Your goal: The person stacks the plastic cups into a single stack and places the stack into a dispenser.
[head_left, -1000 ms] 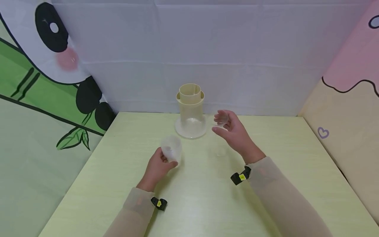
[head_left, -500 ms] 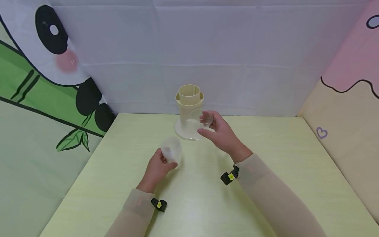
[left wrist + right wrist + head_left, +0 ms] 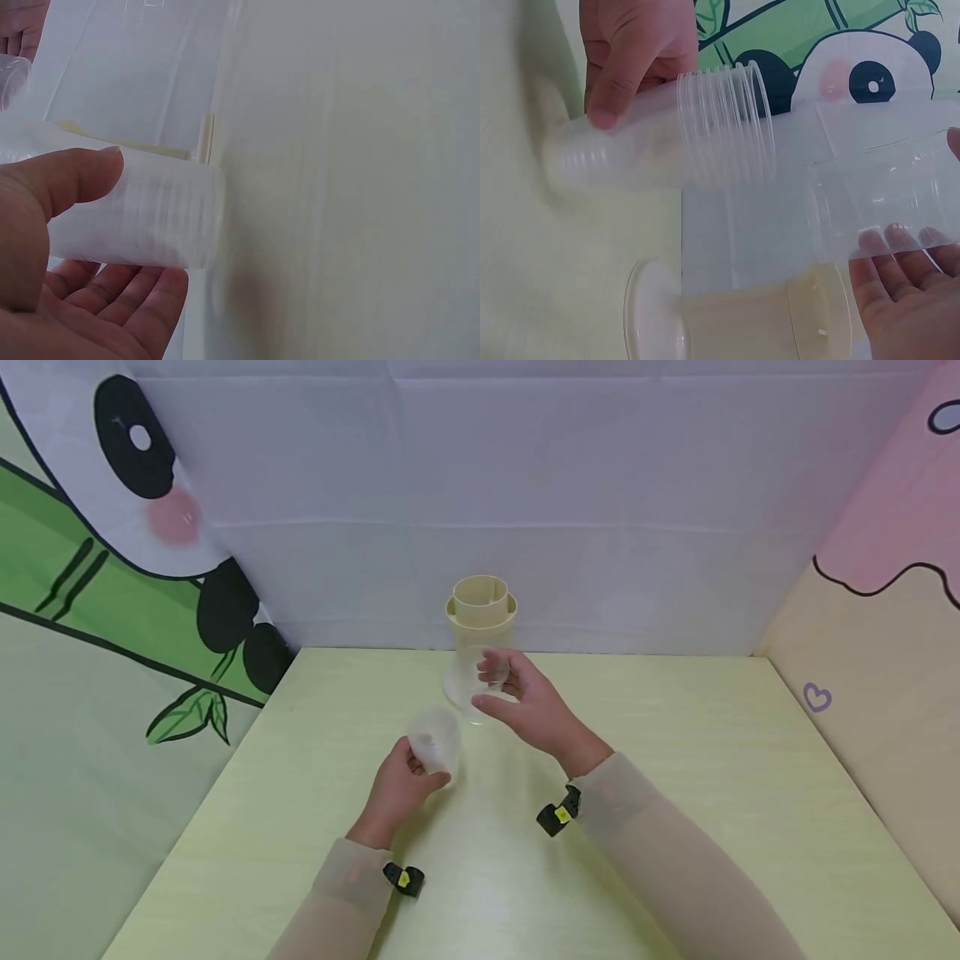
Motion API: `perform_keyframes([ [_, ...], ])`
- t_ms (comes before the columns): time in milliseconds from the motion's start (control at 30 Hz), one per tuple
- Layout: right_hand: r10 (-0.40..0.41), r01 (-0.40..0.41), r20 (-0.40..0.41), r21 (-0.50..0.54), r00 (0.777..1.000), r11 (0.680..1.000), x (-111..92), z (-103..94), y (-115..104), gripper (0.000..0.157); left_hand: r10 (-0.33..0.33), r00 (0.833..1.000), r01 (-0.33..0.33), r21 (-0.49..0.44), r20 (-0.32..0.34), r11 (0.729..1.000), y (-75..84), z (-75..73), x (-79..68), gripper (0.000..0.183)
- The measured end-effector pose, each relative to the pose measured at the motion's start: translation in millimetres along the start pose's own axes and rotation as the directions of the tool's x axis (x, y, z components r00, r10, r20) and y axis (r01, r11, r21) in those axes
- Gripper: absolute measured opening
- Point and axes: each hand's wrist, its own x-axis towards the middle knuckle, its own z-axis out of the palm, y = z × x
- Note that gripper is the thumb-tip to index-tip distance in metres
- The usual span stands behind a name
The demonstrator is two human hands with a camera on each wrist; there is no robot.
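Observation:
My left hand [image 3: 405,785] grips a stack of clear plastic cups [image 3: 433,737], thumb on one side and fingers on the other. In the right wrist view the nested rims of the stack [image 3: 724,124] show, and the stack lies on its side in the air. My right hand [image 3: 517,697] holds a single clear plastic cup [image 3: 885,195] between thumb and fingers, up and to the right of the stack. Behind that cup stands a cream cylindrical holder [image 3: 482,614] with a clear round base [image 3: 452,683]; the cup and hand partly cover it in the head view.
A pale wood-look table [image 3: 675,827] spreads under both hands. A white cloth wall [image 3: 600,468] rises right behind the holder, with a printed panda panel [image 3: 150,643] at the left and a pink and beige panel [image 3: 885,610] at the right.
My right hand has moved left with the single cup, from the right of the holder to in front of it. My left hand and the cup stack have stayed in place.

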Motion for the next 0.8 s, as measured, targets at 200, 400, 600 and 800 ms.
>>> perform_keyframes([
  [200,-0.005,0.006,0.032,-0.003,0.999,1.0,5.7,11.8,-3.4,0.064,-0.005,1.0,0.005,-0.023,0.002,1.0,1.0,0.6,-0.8,0.072],
  [400,-0.006,0.006,0.055,-0.005,0.998,1.0,10.2,23.9,-3.7,0.064,-0.012,1.0,0.012,-0.01,0.005,1.0,2.1,0.8,-1.0,0.071],
  [600,-0.008,0.009,0.069,-0.01,0.998,1.0,13.5,33.5,-3.2,0.063,-0.019,1.0,0.019,0.023,-0.005,1.0,0.5,-0.1,-0.4,0.072],
  [800,-0.005,0.006,0.086,-0.012,0.996,1.0,16.7,39.3,-2.1,0.063,-0.009,1.0,0.009,0.015,0.001,1.0,0.8,-0.6,-0.1,0.072],
])
